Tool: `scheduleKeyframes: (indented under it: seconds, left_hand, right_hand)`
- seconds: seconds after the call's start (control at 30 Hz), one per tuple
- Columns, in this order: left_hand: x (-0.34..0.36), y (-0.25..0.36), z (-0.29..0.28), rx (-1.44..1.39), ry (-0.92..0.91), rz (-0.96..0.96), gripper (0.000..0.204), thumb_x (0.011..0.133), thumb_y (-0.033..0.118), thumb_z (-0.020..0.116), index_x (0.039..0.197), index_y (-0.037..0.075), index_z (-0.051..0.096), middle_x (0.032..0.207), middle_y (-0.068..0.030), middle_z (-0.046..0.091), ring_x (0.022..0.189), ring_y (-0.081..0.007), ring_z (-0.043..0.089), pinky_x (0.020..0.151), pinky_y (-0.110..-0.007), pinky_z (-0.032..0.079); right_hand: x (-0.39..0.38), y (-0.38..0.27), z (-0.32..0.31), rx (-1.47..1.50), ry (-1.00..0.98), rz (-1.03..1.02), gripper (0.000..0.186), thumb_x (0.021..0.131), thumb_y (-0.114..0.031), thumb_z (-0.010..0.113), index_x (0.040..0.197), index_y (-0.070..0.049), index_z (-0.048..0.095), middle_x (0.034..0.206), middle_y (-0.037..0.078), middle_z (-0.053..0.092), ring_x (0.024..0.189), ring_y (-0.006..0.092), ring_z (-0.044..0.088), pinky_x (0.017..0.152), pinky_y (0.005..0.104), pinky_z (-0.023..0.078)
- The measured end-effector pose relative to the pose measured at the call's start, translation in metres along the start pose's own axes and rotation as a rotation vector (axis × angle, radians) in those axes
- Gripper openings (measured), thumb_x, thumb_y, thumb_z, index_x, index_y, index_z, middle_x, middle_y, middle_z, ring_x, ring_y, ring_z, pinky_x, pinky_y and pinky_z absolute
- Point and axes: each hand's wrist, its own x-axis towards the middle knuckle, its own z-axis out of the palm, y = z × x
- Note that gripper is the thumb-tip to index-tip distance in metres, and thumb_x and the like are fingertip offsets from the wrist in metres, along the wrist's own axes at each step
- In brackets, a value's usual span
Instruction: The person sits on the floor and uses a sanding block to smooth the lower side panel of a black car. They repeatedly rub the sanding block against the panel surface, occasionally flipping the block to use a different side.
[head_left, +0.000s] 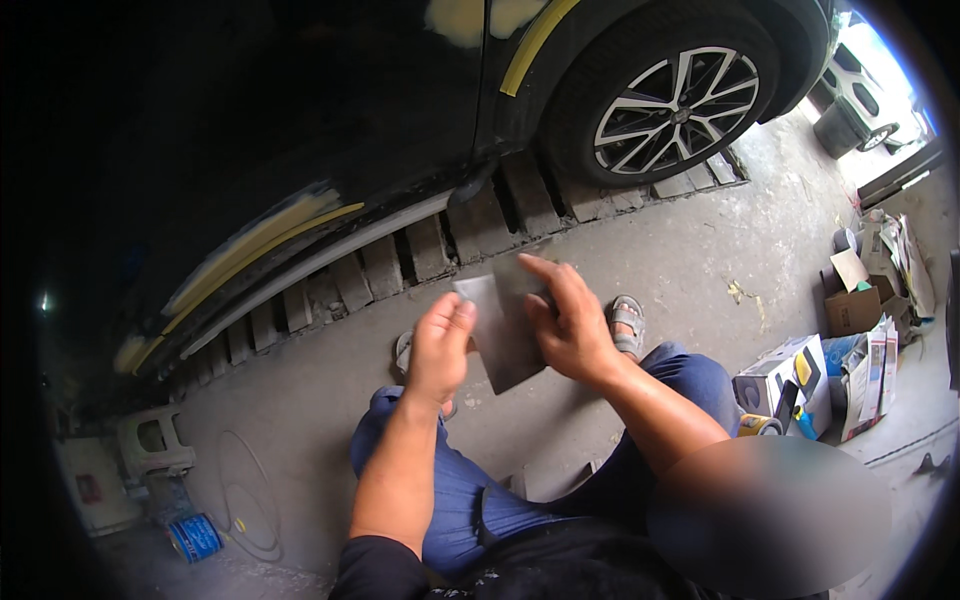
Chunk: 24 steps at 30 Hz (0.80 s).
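Both my hands grip a thin sheet, dark grey with a paler upper-left part, like sandpaper. My left hand pinches its left side, thumb on top, and my right hand holds the right side, fingers curled over it. It is held above the floor between my sandalled feet. Beyond it stands a black car with yellow tape strips and pale filler patches along the lower door and wheel arch.
The car's wheel is at upper right, beside a slatted strip in the concrete floor. Boxes and papers lie at right. A plastic step stool, blue can and coiled hose are at lower left.
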Motion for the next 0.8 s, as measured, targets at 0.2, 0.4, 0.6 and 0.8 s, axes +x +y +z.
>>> scheduleKeyframes:
  seconds: [0.2, 0.4, 0.6, 0.8]
  left_hand:
    - [0.001, -0.005, 0.000, 0.267, 0.125, 0.206, 0.025, 0.102, 0.020, 0.048, 0.094, 0.000, 0.060, 0.073, 0.0067, 0.052, 0.070, -0.0017, 0.043, 0.062, -0.019, 0.039]
    - [-0.004, -0.008, 0.007, 0.488, 0.133, 0.277, 0.027, 0.100, 0.024, 0.052, 0.096, -0.002, 0.059, 0.066, 0.0079, 0.043, 0.065, -0.0008, 0.037, 0.055, -0.020, 0.032]
    - [0.000, 0.009, -0.007, 0.166, 0.105, 0.132, 0.021, 0.098, 0.026, 0.058, 0.090, 0.006, 0.059, 0.076, 0.0073, 0.054, 0.069, -0.0016, 0.041, 0.063, -0.018, 0.035]
    - [0.006, 0.001, -0.004, 0.292, 0.190, 0.128, 0.034, 0.098, 0.038, 0.056, 0.088, 0.006, 0.057, 0.066, 0.0044, 0.054, 0.059, -0.0031, 0.044, 0.056, -0.019, 0.035]
  right_hand:
    - [0.011, 0.007, -0.007, -0.035, 0.085, -0.075, 0.047, 0.081, 0.004, 0.059, 0.127, -0.003, 0.052, 0.099, 0.019, 0.058, 0.088, 0.0397, 0.059, 0.076, 0.0410, 0.049]
    - [0.002, -0.010, -0.003, -0.040, -0.101, -0.043, 0.044, 0.085, 0.000, 0.059, 0.129, -0.002, 0.051, 0.109, 0.021, 0.060, 0.095, 0.0404, 0.057, 0.083, 0.0409, 0.048]
    - [0.020, 0.012, -0.038, 0.036, 0.139, 0.061, 0.052, 0.084, 0.002, 0.060, 0.135, -0.004, 0.047, 0.121, 0.020, 0.059, 0.112, 0.0344, 0.058, 0.094, 0.0348, 0.045]
    - [0.018, 0.005, -0.039, 0.130, 0.106, 0.099, 0.054, 0.084, 0.002, 0.059, 0.136, -0.001, 0.044, 0.125, 0.019, 0.057, 0.118, 0.0296, 0.056, 0.098, 0.0333, 0.042]
